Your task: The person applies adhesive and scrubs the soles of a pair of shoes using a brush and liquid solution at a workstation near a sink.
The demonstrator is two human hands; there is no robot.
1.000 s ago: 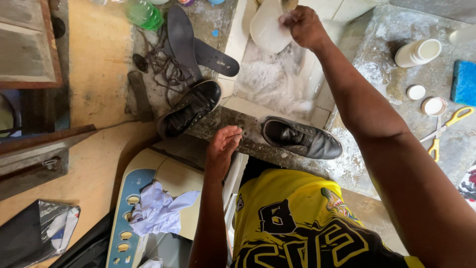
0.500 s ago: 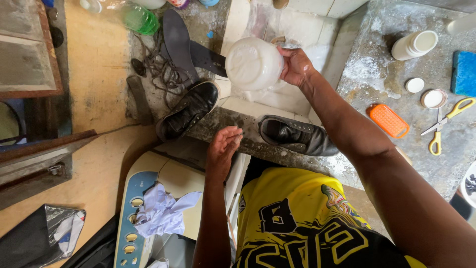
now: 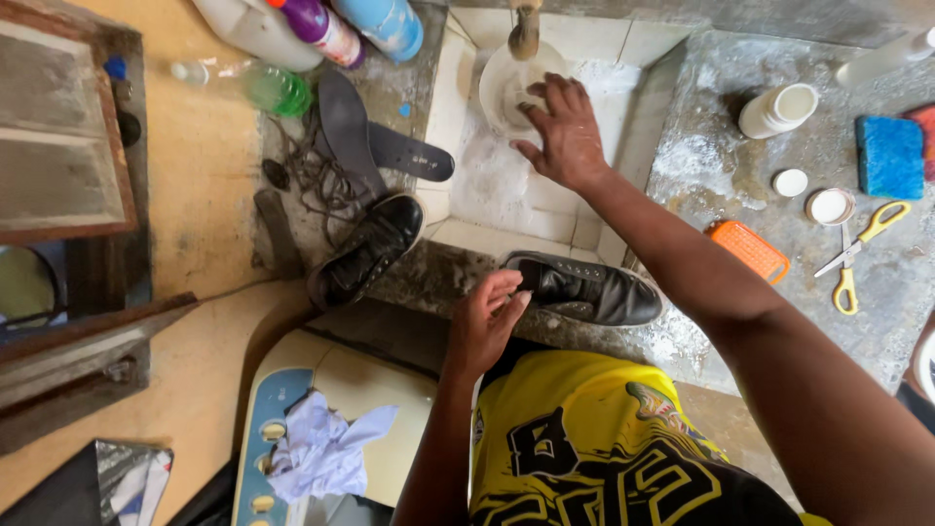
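Note:
My right hand [image 3: 560, 131] reaches into the white tiled sink [image 3: 506, 209] and grips the rim of a white plastic container [image 3: 502, 93]. The container stands under the tap [image 3: 526, 29] at the back of the sink. My left hand [image 3: 487, 317] rests on the sink's wet front ledge with nothing in it. Its fingertips touch the heel end of a black leather shoe [image 3: 589, 292] lying on that ledge. A second black shoe [image 3: 365, 253] lies to the left. Two dark insoles [image 3: 346, 122] and loose laces [image 3: 312, 175] lie behind it.
Bottles [image 3: 321, 29] stand at the back left, with a green one [image 3: 278, 90] lying down. On the grey counter at the right are a white cup [image 3: 779, 109], lids [image 3: 830, 206], a blue sponge [image 3: 888, 156], an orange brush [image 3: 748, 248] and yellow scissors [image 3: 862, 253]. A washing machine [image 3: 292, 390] with a crumpled cloth [image 3: 321, 448] is below.
My right hand brought the white container down from mid-air and set it under the tap at the back of the sink. My left hand stayed by the shoe.

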